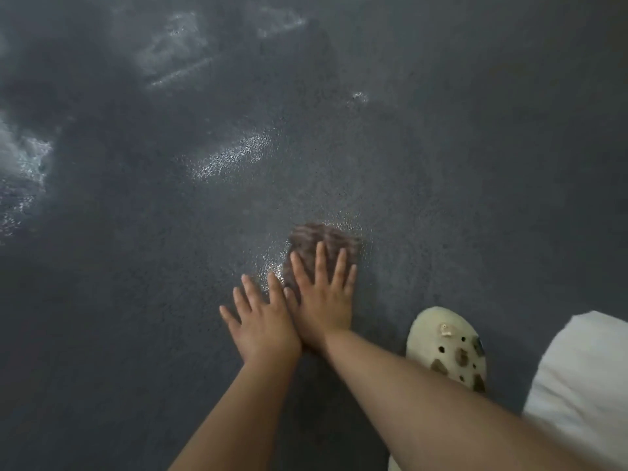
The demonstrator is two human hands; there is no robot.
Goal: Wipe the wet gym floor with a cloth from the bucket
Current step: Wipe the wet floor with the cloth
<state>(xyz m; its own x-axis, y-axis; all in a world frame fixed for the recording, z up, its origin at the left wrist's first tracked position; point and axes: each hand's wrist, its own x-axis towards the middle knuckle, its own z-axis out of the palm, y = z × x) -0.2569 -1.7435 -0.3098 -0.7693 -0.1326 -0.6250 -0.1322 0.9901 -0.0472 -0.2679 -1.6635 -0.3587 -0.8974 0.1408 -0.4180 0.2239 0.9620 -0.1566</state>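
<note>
The right hand (324, 297) presses flat on the cloth (321, 243), the left hand (263, 317) flat beside it; neither grasps, so the cloth could slide free on the wet floor (238, 154).

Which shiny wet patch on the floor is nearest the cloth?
The small glistening patch touching the cloth at its left edge, just beyond the left hand; the bigger streak and the rest lie farther off.

On the floor (136, 300) the cloth (319, 241) lies under the right hand (323, 297), the left hand (263, 322) touching its left side, a shoe (445, 345) to the right.
</note>
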